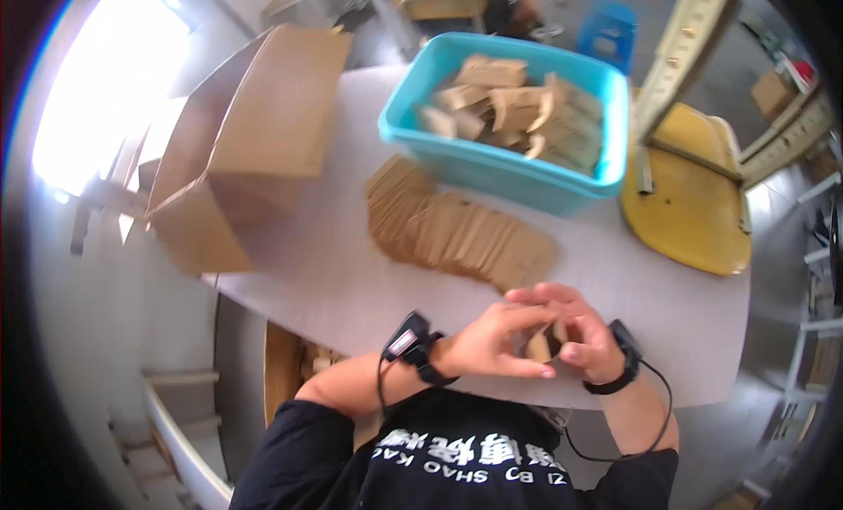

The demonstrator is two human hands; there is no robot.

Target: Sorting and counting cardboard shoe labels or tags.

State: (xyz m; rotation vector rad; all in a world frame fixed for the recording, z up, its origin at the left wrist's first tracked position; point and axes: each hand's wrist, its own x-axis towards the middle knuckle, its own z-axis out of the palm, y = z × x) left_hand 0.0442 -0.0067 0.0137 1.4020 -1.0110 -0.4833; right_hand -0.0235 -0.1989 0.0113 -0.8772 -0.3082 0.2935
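Observation:
A small brown cardboard sleeve (541, 346), bent into an open shape, sits between my two hands near the table's front edge. My left hand (499, 339) grips it from the left, with thumb and fingers around its side. My right hand (590, 334) closes on its right side, fingers curled over the top. Just beyond my hands, a fanned row of flat cardboard blanks (457, 233) lies on the white table (351, 308). Behind that row, a turquoise plastic bin (492, 172) holds a heap of folded cardboard sleeves (518, 106).
A large open cardboard box (272, 106) stands at the table's left. A yellow chair (689, 211) is at the right, beside a perforated metal upright (680, 53). A blue stool (608, 31) is farther back. Below the table's left edge, another box (281, 369) contains brown pieces.

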